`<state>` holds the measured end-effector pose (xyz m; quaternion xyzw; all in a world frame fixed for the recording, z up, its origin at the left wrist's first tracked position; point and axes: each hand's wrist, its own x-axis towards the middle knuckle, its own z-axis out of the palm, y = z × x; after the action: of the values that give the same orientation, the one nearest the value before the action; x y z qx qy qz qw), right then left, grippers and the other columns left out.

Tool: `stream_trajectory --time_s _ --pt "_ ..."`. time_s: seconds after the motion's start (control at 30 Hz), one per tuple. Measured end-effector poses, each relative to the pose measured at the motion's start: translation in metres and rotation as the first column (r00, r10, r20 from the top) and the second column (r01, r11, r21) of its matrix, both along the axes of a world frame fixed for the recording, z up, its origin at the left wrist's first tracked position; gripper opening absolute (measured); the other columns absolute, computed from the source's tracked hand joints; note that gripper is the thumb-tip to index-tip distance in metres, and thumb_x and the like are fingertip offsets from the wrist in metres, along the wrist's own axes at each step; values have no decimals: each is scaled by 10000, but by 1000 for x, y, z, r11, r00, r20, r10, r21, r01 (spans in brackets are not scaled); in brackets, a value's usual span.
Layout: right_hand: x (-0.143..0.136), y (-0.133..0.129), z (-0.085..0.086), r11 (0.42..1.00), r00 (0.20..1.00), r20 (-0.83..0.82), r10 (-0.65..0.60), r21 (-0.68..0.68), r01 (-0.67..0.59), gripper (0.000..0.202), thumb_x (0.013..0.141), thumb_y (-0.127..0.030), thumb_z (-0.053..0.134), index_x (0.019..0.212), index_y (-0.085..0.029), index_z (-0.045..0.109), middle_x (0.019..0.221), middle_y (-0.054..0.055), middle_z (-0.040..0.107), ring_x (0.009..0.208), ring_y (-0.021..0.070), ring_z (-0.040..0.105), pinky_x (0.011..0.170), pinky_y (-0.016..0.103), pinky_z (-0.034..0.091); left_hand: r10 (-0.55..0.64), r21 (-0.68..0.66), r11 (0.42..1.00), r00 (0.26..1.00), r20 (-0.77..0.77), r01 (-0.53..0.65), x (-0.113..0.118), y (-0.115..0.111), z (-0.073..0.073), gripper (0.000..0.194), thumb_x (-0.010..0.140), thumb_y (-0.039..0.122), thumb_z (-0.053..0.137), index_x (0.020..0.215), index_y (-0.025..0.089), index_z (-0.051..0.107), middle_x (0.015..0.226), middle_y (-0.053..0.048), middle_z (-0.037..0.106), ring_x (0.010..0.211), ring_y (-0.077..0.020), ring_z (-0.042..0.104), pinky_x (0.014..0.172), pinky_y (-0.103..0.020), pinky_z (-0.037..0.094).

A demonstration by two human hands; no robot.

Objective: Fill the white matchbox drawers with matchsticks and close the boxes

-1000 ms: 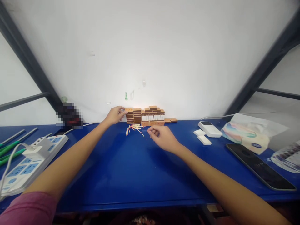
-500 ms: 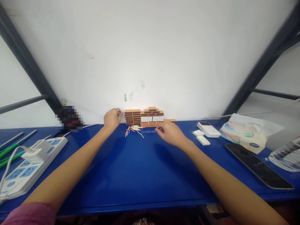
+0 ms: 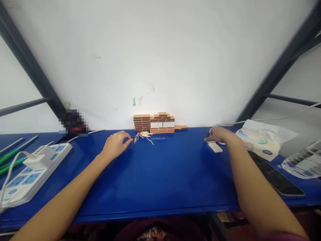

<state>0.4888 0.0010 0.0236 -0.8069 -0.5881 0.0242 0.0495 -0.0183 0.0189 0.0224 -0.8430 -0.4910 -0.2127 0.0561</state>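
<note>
My left hand [image 3: 115,144] rests on the blue table [image 3: 160,180], fingers loosely curled and empty, just left of a small scatter of loose matchsticks [image 3: 143,136]. Behind the matchsticks, stacked brown matchboxes [image 3: 154,122] stand against the white wall. My right hand [image 3: 220,135] is far to the right, lying over small white flat pieces; one white piece [image 3: 215,147] lies just in front of its fingers. Whether the right hand grips anything is hidden.
A white power strip [image 3: 30,172] with a plugged cable lies at the left, green-handled tools [image 3: 11,160] beyond it. At the right lie a tissue pack [image 3: 263,140], a dark phone [image 3: 278,177] and a clear bag [image 3: 303,164]. Dark metal frame bars [image 3: 27,67] slant at both sides.
My left hand has drawn back from the matchbox stack to the table. My right hand has swept right from the matchsticks to the white pieces.
</note>
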Motion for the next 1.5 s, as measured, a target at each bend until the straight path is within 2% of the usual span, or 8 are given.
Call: stream_trajectory --time_s 0.1,0.23,0.43,0.63,0.83,1.17,1.33,1.5 --pt "-17 3 3 983 1000 -6 22 -185 -22 238 774 -316 792 623 -179 671 694 92 703 589 199 634 563 299 399 -95 -52 994 995 2 95 1 -1 0 250 975 420 573 938 237 741 967 -36 729 770 -182 640 672 -296 422" --pt "-64 -1 15 980 984 5 178 95 -177 157 861 -266 676 732 -177 680 777 91 727 711 197 646 614 284 381 -211 -82 974 977 -13 210 7 -8 -3 232 987 386 573 930 228 733 944 -33 715 752 -168 632 669 -291 422" --pt "-179 -31 11 772 771 -235 592 440 -459 246 927 -325 596 731 -188 653 662 16 669 606 142 571 586 257 363 -306 -107 946 952 22 307 16 -16 -10 204 945 424 661 933 223 694 911 -11 698 733 -153 635 667 -283 436" --pt "-253 -58 -13 767 612 -462 642 378 -519 187 879 -287 668 717 -194 664 634 -4 656 557 121 540 537 245 346 -398 -122 909 917 31 398 34 -37 -9 614 781 754 708 1106 234 695 969 -42 708 870 -219 655 741 -321 478" --pt "-244 -46 -14 826 245 -843 478 336 -453 298 922 -457 634 951 -168 699 789 46 720 553 126 578 520 247 437 -381 -139 914 924 37 382 43 -46 -12 522 803 715 712 1007 235 724 899 -52 687 872 -237 611 762 -354 470" --pt "-236 11 -20 895 807 -388 446 212 -393 252 827 -434 751 878 -198 677 765 34 723 698 190 655 566 264 408 -271 -115 954 959 79 279 54 -47 -27 542 759 733 743 891 207 736 881 -66 651 891 -259 588 849 -414 467" --pt "-252 24 -21 871 838 -240 490 83 -485 233 903 -265 669 681 -193 654 804 87 744 807 222 691 636 279 407 -304 -156 939 952 45 307 46 -43 -21 401 827 600 751 882 203 728 900 -61 641 891 -245 587 856 -404 474" --pt "-243 18 -13 849 810 -257 528 121 -515 189 923 -192 635 735 -181 653 831 81 748 781 203 678 637 267 404 -391 -210 890 914 103 405 34 -37 -18 378 812 566 775 968 224 731 919 -48 644 915 -235 593 816 -363 487"
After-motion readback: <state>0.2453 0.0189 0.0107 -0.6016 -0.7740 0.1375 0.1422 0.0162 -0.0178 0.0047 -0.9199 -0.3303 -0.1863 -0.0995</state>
